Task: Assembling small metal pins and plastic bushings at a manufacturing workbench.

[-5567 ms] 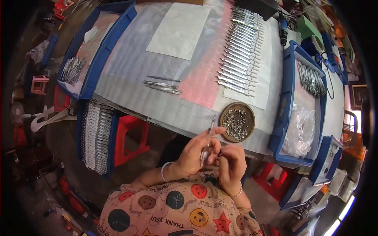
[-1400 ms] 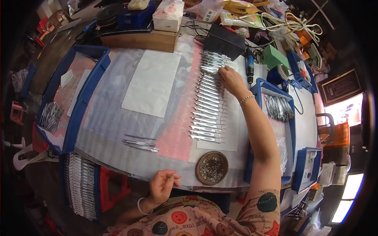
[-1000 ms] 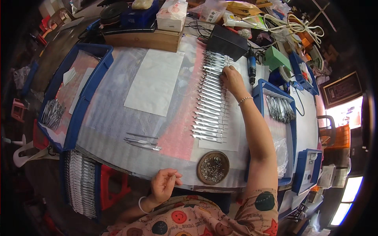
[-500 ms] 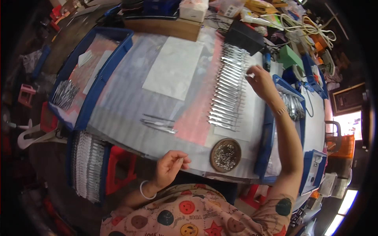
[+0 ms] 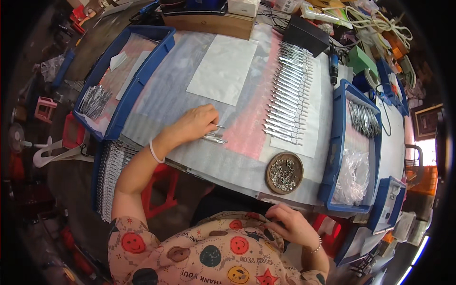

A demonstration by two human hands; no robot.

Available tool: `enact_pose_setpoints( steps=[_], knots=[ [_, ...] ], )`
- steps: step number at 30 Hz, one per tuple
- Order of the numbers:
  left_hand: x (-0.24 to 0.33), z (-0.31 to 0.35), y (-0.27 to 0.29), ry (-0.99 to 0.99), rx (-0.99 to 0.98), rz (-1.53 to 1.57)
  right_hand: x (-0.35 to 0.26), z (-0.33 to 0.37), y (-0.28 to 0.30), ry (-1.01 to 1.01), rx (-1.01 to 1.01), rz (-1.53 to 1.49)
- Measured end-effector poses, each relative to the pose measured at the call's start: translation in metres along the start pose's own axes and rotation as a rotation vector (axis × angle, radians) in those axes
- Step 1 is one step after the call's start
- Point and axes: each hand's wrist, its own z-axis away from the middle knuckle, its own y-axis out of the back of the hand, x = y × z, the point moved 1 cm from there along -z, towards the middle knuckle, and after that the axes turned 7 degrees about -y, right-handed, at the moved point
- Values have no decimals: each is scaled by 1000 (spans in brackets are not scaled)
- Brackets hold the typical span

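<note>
A brown cardboard box (image 5: 209, 23) lies along the far edge of the table (image 5: 190, 95), with a white carton (image 5: 243, 6) just right of it and a black box (image 5: 308, 35) further right. A green box (image 5: 362, 59) sits at the far right among pale cables. A crumpled clear plastic bag (image 5: 352, 175) fills the near end of the right blue tray (image 5: 338, 142), whose far end holds a heap of metal pieces (image 5: 364, 118). The left blue tray (image 5: 137, 80) holds white paper slips and a second heap of metal pieces (image 5: 93, 99). A white sheet (image 5: 223, 69) lies flat at the table's centre.

The small metal tools (image 5: 213, 137) are slim, silvery and pointed; a few lie together on the grey foam, left of the long row of finished tools (image 5: 287, 95) and left of the round brown dish of small metal parts (image 5: 284, 172).

The left hand (image 5: 194, 124) rests palm down over these tools, fingers curled narrowly, fingertips touching one; whether it is pinched cannot be told. The right hand (image 5: 292, 224) lies at the near table edge against the patterned shirt (image 5: 209, 256), fingers loosely bent, with nothing visibly held.
</note>
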Motion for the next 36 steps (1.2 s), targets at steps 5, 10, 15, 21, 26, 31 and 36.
enact_pose_setpoints(
  steps=[5,10,15,21,26,31,36],
  knots=[
    [24,-10,23,78,-35,71,13,2,-30,90,94,-157],
    [108,6,7,347,548,900,11,-21,-41,89,175,-544],
    [179,34,-63,350,766,1530,7,-45,-56,67,218,-1498],
    [201,57,-105,433,544,1635,20,-36,-57,257,458,-1603],
    [210,68,-96,553,173,1451,26,-29,-51,44,405,-1277],
    [205,64,-88,467,-75,1294,24,-29,-48,-143,329,-1374],
    [209,65,-94,606,-93,1567,34,-31,-52,-158,238,-1404]
  ],
)
